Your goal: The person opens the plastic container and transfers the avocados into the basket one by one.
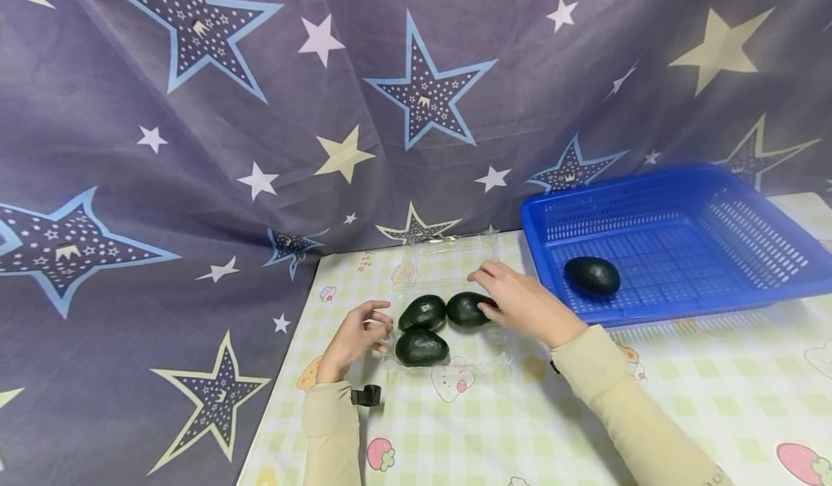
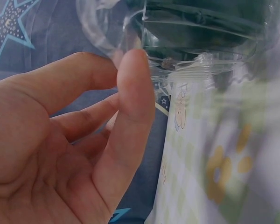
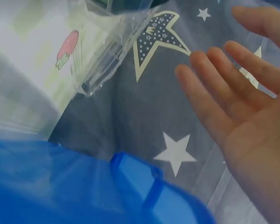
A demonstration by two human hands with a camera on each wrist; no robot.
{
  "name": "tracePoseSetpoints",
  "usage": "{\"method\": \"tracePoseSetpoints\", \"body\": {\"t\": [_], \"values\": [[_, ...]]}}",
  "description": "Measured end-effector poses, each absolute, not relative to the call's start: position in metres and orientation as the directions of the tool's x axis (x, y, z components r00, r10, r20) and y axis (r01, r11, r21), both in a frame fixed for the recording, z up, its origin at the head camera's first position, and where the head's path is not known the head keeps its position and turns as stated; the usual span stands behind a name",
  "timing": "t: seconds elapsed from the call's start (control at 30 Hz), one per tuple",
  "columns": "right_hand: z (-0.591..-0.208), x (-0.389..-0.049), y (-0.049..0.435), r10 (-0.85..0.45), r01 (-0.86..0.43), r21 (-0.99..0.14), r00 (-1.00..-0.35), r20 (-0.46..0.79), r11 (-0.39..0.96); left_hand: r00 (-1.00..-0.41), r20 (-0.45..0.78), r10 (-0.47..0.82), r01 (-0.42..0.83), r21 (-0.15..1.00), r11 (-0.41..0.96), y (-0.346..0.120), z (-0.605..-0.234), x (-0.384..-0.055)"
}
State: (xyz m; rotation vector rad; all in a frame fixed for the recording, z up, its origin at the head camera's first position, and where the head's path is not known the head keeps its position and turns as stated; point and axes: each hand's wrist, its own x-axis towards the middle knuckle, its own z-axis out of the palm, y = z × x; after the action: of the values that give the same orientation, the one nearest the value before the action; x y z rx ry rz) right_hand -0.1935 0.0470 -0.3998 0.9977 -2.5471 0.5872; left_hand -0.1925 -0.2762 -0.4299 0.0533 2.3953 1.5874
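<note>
Three dark green avocados, one at back left (image 1: 423, 313), one at front left (image 1: 422, 347) and one at back right (image 1: 465, 310), lie in a clear plastic clamshell container (image 1: 477, 365) whose lid (image 1: 448, 261) is flipped back. My left hand (image 1: 357, 336) is at the container's left side, fingers loosely bent; in the left wrist view a fingertip meets or nearly meets the clear plastic (image 2: 200, 65). Over the back right avocado is my right hand (image 1: 523, 302), its thumb near the fruit. Straight, spread fingers (image 3: 210, 98) show in the right wrist view, gripping nothing.
To the right stands a blue perforated plastic basket (image 1: 656, 318) with one avocado (image 1: 592, 277) inside. A checked tablecloth (image 1: 468, 435) covers the table. Behind and left hangs a dark curtain (image 1: 273, 118) printed with stars.
</note>
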Motion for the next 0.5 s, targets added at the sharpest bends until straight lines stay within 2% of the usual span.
{"method": "tracePoseSetpoints", "body": {"t": [0.5], "values": [[-0.419,-0.192,0.034,-0.591,-0.709,-0.293,-0.7,0.4,0.642,-0.965,-0.2,0.172,-0.119,0.912,0.393,-0.279,-0.436,-0.194]]}}
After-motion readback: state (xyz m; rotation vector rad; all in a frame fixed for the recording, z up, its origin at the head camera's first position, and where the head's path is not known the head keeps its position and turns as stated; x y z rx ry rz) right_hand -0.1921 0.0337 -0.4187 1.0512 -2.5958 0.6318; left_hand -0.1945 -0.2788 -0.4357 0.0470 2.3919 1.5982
